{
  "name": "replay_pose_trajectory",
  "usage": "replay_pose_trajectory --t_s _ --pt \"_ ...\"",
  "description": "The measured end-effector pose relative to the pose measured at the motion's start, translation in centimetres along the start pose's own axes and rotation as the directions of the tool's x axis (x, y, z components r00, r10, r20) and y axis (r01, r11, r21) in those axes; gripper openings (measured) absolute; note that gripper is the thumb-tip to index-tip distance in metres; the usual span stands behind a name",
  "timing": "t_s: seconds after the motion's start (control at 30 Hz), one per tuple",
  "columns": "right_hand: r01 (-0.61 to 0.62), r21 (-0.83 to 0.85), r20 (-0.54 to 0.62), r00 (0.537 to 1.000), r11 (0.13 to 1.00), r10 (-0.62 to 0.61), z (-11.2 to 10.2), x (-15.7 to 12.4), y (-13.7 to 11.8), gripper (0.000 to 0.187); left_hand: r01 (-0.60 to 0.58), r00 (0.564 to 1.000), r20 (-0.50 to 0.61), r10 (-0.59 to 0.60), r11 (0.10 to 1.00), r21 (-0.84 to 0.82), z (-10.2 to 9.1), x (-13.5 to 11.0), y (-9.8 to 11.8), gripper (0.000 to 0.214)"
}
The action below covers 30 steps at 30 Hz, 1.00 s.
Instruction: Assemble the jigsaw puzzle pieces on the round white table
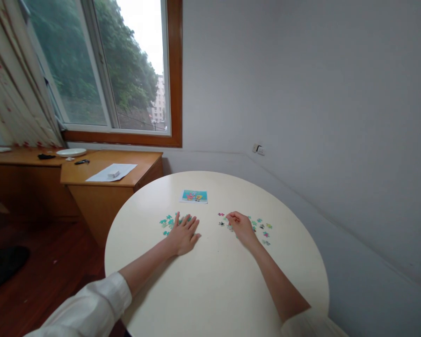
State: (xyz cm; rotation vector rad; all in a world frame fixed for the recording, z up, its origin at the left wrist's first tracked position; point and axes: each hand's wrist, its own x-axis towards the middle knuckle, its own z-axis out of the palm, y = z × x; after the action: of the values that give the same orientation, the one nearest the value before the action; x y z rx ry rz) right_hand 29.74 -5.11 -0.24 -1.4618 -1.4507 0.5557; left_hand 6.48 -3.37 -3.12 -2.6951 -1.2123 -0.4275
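My left hand [184, 235] lies flat with its fingers spread, over the right side of a cluster of teal jigsaw puzzle pieces [166, 223]. It hides part of that cluster. My right hand [241, 226] is closed in a pinch above a second group of mixed-colour puzzle pieces [265, 234]. What sits between those fingertips, if anything, is too small to make out. Just left of the right fingers lie a pink puzzle piece [221, 214] and a dark one [221, 223]. Behind both hands rests a picture card [193, 196] with cartoon figures on teal.
The round white table [210, 290] has a curved edge close to the wall on the right. At the back left stands a wooden desk [147, 164] bearing a paper sheet [98, 175], a small white box [113, 173] and a white plate [71, 152]. A window is above it.
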Motion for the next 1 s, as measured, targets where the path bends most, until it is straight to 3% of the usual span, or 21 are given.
replay_pose_trajectory --t_s 0.27,0.43,0.63,0.87,1.0 --pt "-0.034 0.021 -0.116 0.993 0.999 0.036 -1.7 0.6 0.9 0.028 0.007 1.0 -0.014 -0.006 0.997 0.075 0.2 -0.1 -3.1 0.046" --pt "-0.036 -0.178 -0.094 0.995 0.983 0.019 -2.1 0.7 1.4 0.024 -0.013 1.0 -0.021 0.015 0.995 0.095 0.0 0.0 -3.7 0.044" --pt "0.024 -0.549 0.085 0.996 0.835 0.027 -2.3 0.1 1.3 0.015 -0.041 0.998 -0.046 0.045 0.995 0.088 -0.6 0.7 -2.1 0.046" --pt "-0.01 -0.578 0.149 0.982 0.816 0.117 -2.6 -0.1 1.3 0.017 -0.088 0.996 -0.03 0.088 0.996 0.003 -0.7 1.6 1.0 0.048" --pt "0.039 -0.575 0.179 0.981 0.817 0.079 -2.6 -0.2 1.0 0.011 -0.1 0.995 -0.014 0.099 0.994 -0.035 -0.7 1.7 2.5 0.047"
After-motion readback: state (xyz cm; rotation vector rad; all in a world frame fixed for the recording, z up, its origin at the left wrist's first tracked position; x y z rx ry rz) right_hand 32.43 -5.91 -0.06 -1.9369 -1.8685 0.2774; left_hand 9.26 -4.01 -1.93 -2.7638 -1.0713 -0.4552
